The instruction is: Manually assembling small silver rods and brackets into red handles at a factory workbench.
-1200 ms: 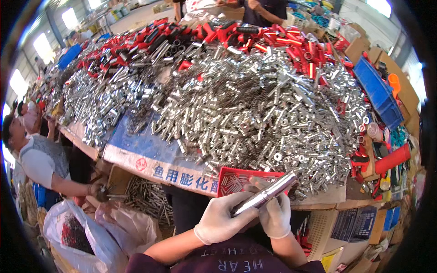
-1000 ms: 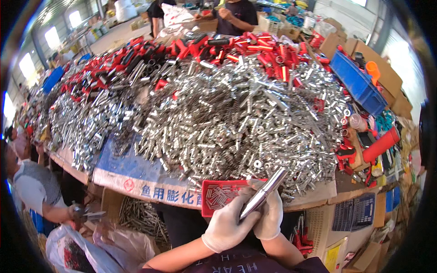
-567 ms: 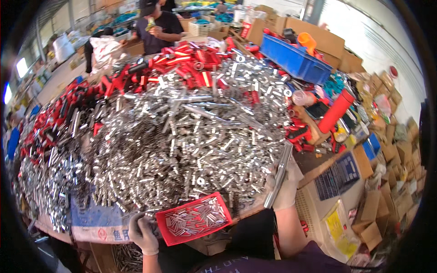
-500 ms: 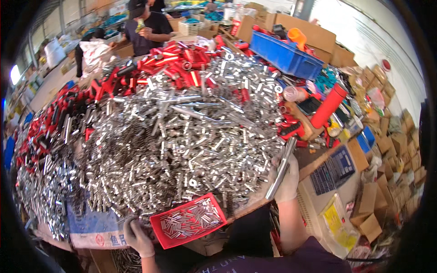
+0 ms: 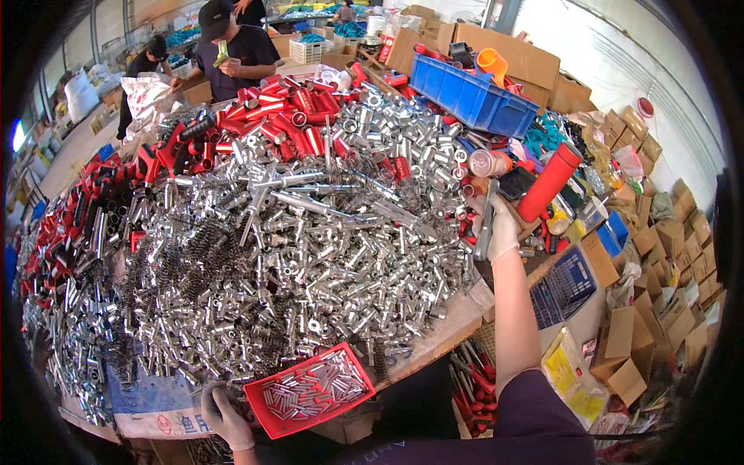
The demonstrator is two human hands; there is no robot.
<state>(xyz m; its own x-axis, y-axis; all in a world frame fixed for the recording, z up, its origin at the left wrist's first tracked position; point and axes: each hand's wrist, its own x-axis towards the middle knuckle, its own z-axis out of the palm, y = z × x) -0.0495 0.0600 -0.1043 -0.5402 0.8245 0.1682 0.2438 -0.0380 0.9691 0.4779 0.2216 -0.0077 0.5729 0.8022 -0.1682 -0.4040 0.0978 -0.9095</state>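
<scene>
Right hand [image 5: 503, 231] grasps a metal tube [image 5: 486, 223]. Left hand [image 5: 225, 421] is beside the red tray [image 5: 262, 411]; its grip cannot be determined.

Heap of metal parts [image 5: 310, 256] over the middle of the table [image 5: 446, 337]; sheet [image 5: 155, 399] partly under it, at the near left edge; tray [image 5: 325, 415] at the near edge, before the heap, pins [image 5: 314, 385] in it; left hand [image 5: 227, 418] just left of the tray; pile of handles [image 5: 298, 116] behind the heap; bin [image 5: 473, 97] at the far right corner, scoop [image 5: 491, 62] in it; flask [image 5: 550, 182] near the right edge, before the bin; right hand [image 5: 502, 225], with metal tube [image 5: 487, 221], left of the flask; cartons [image 5: 628, 349] beyond the right edge; person [image 5: 256, 50] behind the far edge.
</scene>
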